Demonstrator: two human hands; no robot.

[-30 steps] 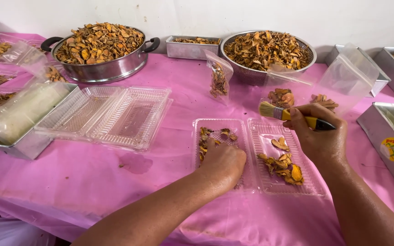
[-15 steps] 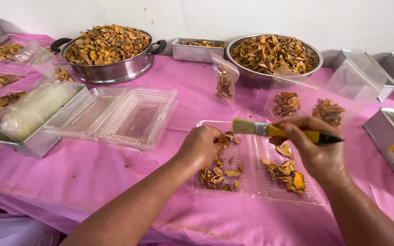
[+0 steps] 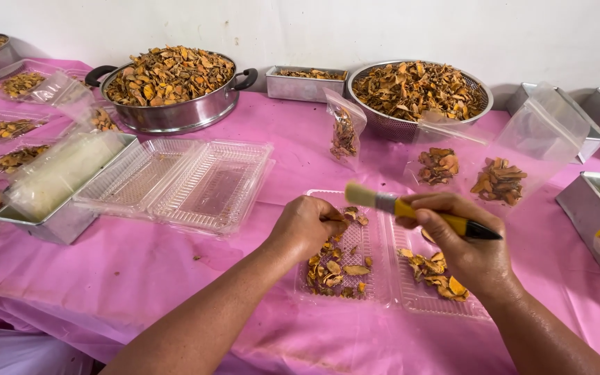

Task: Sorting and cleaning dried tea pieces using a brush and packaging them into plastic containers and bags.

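Nearest the camera, an open clear plastic clamshell tray (image 3: pixel 383 292) is lying on the pink tablecloth (image 3: pixel 140 278), with dried orange-brown slices (image 3: pixel 335 267) scattered in its left half and a smaller heap in its right half. The left hand (image 3: pixel 307 226) is resting over the left half, fingers curled inward and pinched close at the tips, right above those slices; whether it is gripping one, the view is not showing. The right hand (image 3: pixel 463 239) is hovering over the right half, clasping a paintbrush (image 3: pixel 418 210) with a yellow and black handle, its pale bristles pointing left toward the left hand's fingertips and sitting just beside them.

A little farther out, two empty clamshell trays (image 3: pixel 175 180) are lying open to the left, beside a metal box (image 3: pixel 57 201). Small clear bags (image 3: pixel 467 167) holding slices are standing beyond the right hand. At the back, against the wall, a large steel pot (image 3: pixel 171 114) and a metal colander (image 3: pixel 418 104) are sitting piled with the same dried slices.
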